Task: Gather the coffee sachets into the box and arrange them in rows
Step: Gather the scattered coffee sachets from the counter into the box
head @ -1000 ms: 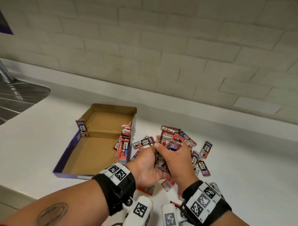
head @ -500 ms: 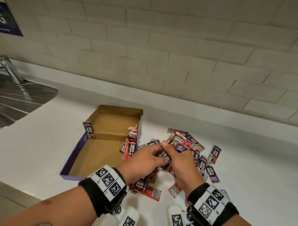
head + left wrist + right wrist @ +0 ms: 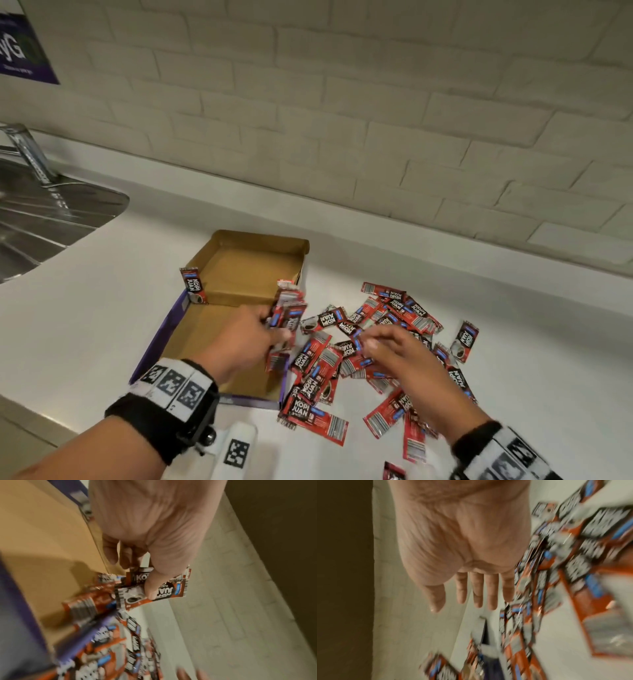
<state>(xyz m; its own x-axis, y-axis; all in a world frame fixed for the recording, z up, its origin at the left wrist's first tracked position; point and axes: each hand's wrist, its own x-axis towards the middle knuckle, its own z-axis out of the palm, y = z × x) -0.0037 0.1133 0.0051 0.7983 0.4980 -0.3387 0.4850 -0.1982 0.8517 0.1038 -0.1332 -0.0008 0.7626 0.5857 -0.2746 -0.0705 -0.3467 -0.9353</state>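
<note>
Early going: the left hand [image 3: 251, 337] pinches a few Kopi Juan sachets [image 3: 150, 588] at the cardboard box [image 3: 191, 339]'s right wall beside 1 short standing row [image 3: 287, 301], the right hand [image 3: 394, 346] hovers loose-fingered and empty, and most of the pile [image 3: 383, 342] litters the table [image 3: 513, 359].

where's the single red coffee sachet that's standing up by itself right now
In the head view the upright red coffee sachet leans on the left wall of the open brown cardboard box, across from the left hand.
</note>
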